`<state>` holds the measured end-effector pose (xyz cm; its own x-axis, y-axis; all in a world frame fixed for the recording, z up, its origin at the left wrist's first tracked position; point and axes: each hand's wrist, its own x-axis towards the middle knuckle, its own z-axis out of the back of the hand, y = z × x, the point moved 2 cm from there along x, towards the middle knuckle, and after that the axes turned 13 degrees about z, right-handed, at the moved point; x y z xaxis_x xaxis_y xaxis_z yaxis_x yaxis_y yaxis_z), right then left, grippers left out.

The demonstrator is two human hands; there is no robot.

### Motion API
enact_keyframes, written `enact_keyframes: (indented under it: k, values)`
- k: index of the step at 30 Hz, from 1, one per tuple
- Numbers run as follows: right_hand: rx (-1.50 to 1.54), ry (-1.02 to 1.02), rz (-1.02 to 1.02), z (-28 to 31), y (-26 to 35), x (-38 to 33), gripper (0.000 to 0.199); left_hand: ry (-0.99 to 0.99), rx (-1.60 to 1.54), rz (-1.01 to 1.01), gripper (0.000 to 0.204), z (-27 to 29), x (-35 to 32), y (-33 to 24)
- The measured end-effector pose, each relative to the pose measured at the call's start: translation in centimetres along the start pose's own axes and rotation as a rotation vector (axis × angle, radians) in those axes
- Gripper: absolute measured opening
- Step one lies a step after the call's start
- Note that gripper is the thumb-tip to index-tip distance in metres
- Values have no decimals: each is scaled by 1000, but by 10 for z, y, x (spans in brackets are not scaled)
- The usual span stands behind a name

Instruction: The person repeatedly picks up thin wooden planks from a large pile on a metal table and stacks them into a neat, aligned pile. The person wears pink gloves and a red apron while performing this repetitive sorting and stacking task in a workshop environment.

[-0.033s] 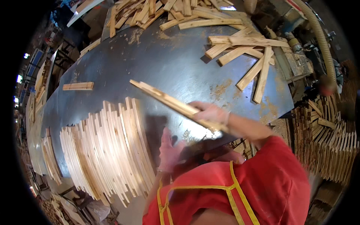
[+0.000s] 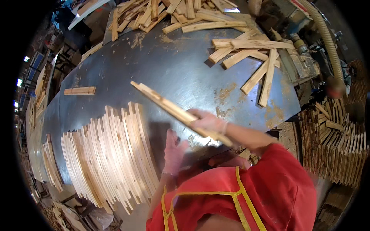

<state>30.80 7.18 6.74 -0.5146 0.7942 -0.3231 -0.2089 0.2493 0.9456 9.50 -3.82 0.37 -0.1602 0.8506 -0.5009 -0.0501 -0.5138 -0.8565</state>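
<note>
My right hand (image 2: 208, 121), in a pale glove, is closed round wooden strips (image 2: 163, 102). They look like two lying together, held slantwise over the metal table (image 2: 162, 57). My left hand (image 2: 174, 152), gloved as well, stands below them with thumb and fingers apart and nothing in it. Just left of that hand, a broad row of light wooden strips (image 2: 115, 142) is set side by side at the table's near edge, their far ends uneven. Part of the held strips is hidden behind my right hand.
Loose strips (image 2: 266, 77) lie crossed at the far right, and a bigger heap (image 2: 181, 17) covers the far edge. One short piece (image 2: 79, 91) rests at the left. A ribbed hose (image 2: 327, 42) hangs by a machine; stacked strips (image 2: 335, 154) stand at the right.
My right hand has shifted slightly left and toward me, carrying the wooden strips along. My left hand has hardly moved, and the row beside it looks the same.
</note>
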Motion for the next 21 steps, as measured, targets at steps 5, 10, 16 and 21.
enact_keyframes:
  k: [5,10,16,21]
  values:
    - [-533,272,391,-35,-14,56,78,-24,-511,253,47,20,71,-22]
    - [-1198,-483,351,204,13,83,64,-424,651,107,36,46,75,-6]
    - [-1617,-494,-123,359,15,114,92,-526,763,195,35,32,79,3]
    - [-1567,-252,-35,358,19,162,72,-496,753,258,41,31,79,-1]
